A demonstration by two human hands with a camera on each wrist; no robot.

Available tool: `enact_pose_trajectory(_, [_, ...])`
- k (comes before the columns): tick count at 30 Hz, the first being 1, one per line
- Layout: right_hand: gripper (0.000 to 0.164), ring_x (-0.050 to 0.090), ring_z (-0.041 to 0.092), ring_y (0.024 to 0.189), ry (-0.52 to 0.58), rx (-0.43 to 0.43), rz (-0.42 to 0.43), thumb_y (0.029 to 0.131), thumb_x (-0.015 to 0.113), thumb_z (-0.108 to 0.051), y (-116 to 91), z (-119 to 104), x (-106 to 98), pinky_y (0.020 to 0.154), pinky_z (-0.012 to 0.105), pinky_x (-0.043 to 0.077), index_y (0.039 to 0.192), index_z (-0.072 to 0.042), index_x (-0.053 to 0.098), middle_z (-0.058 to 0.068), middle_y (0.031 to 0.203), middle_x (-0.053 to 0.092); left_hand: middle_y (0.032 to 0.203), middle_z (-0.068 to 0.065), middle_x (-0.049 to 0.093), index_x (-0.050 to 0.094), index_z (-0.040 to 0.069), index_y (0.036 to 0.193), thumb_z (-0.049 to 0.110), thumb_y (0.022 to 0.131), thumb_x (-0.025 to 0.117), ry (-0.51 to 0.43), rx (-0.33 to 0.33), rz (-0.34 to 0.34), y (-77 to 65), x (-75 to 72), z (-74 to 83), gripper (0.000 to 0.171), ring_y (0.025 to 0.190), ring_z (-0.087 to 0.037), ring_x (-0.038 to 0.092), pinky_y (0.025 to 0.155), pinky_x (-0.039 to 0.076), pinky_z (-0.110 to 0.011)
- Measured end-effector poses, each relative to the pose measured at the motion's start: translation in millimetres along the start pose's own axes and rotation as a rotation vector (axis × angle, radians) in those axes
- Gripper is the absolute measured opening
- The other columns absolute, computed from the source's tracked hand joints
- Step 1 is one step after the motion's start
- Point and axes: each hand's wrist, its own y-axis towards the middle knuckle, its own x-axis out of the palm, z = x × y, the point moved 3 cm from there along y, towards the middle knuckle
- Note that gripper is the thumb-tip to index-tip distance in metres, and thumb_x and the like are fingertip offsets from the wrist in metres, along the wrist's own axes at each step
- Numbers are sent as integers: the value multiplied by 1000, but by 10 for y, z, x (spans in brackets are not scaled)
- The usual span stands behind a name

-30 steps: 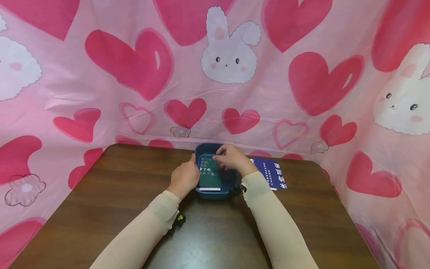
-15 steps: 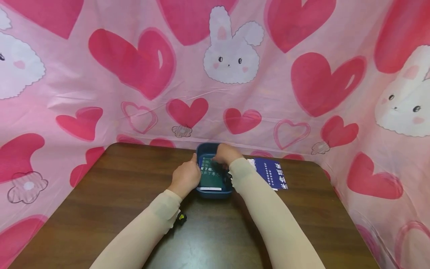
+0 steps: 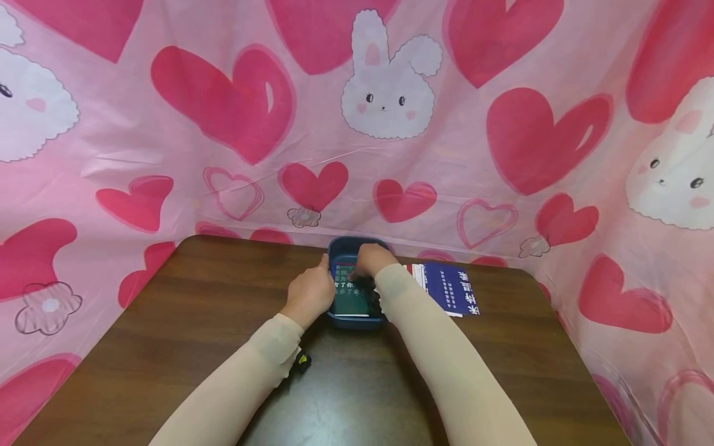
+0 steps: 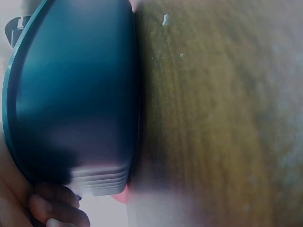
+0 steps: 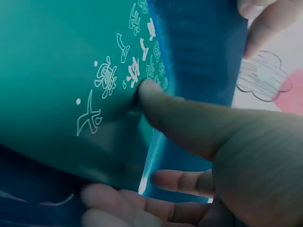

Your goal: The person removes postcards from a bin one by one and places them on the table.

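Observation:
A dark blue plastic bin (image 3: 357, 323) stands near the table's far edge. Inside lies a green book (image 3: 351, 303) with white printed characters on its cover. My left hand (image 3: 310, 295) grips the bin's left side at the rim, and its fingers (image 4: 57, 205) curl at the wall in the left wrist view. Reaching into the bin, my right hand (image 3: 372, 260) holds the book's right edge. Close up in the right wrist view, the thumb (image 5: 175, 116) presses on the green cover while the fingers (image 5: 118, 205) go round the edge. The bin's right part is hidden by my right arm.
A dark blue printed booklet (image 3: 453, 288) with white characters lies right of the bin, with a red and white printed piece (image 3: 415, 272) beside it. The brown wooden table (image 3: 223, 310) is backed by a pink cloth (image 3: 251, 186) with hearts and rabbits.
My right hand has gone from above the book down into the bin and taken hold of its right edge. The white strip at the book's front looks thinner. My left hand has stayed put.

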Motion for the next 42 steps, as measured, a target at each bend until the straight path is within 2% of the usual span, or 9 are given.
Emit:
enact_pose_trajectory(2, [55,77,26,75,32,-27,27,86,99,-36,-78,13,-37,78,44,68,121,1,80,11,98,82,74,-8,68,41,11,177,30,117,49,4,0,3,2,4,4,63,65,-28,63,55,52,-39])
enact_pose_trajectory(4, [53,75,24,68,74,-92,77,82,102,-36,69,152,9,68,40,65,113,0,79,10,90,79,75,-8,68,41,12,177,30,117,49,6,-1,6,6,8,8,63,65,-28,64,55,53,-40])
enact_pose_trajectory(8, [61,72,22,85,116,-149,160,78,102,-36,268,372,-39,82,42,66,123,-2,78,9,106,80,79,-10,72,42,11,177,30,117,49,-1,-4,1,14,27,12,63,66,-29,65,57,56,-42])
enact_pose_trajectory(12, [52,72,31,109,242,-101,179,89,96,-30,-169,345,-352,105,50,63,128,-1,77,17,123,78,84,-13,75,42,12,176,31,117,50,-1,-3,4,19,49,21,63,69,-29,67,60,59,-43])
enact_pose_trajectory(17, [30,70,26,94,476,-86,200,101,86,-29,-520,565,-557,83,35,62,106,-1,76,15,102,74,106,-20,83,44,12,176,31,118,48,17,4,27,8,59,43,61,80,-33,74,66,62,-49])
enact_pose_trajectory(24, [37,73,10,74,732,-85,280,107,80,-23,-681,1055,-713,69,29,66,133,4,78,17,107,83,119,-22,84,46,12,175,31,117,49,31,10,46,-13,44,69,60,94,-39,80,77,66,-55])
enact_pose_trajectory(30, [44,70,8,73,697,-26,346,111,76,-28,-852,1489,-828,67,26,61,139,5,73,21,116,81,122,-21,84,45,13,175,31,118,48,29,0,42,-9,44,66,61,94,-38,80,76,65,-54])
enact_pose_trajectory(38, [63,69,25,103,736,118,342,112,71,-45,-1036,2071,-831,80,27,61,159,-3,64,24,141,71,121,-23,84,46,12,175,31,117,49,34,12,60,6,40,30,61,97,-40,81,78,66,-57])
enact_pose_trajectory(42, [68,64,37,121,777,178,261,114,67,-48,-1070,2342,-763,92,44,68,165,-5,58,26,152,63,122,-24,83,44,11,175,31,117,48,31,12,59,9,35,-6,61,99,-41,82,79,66,-57])
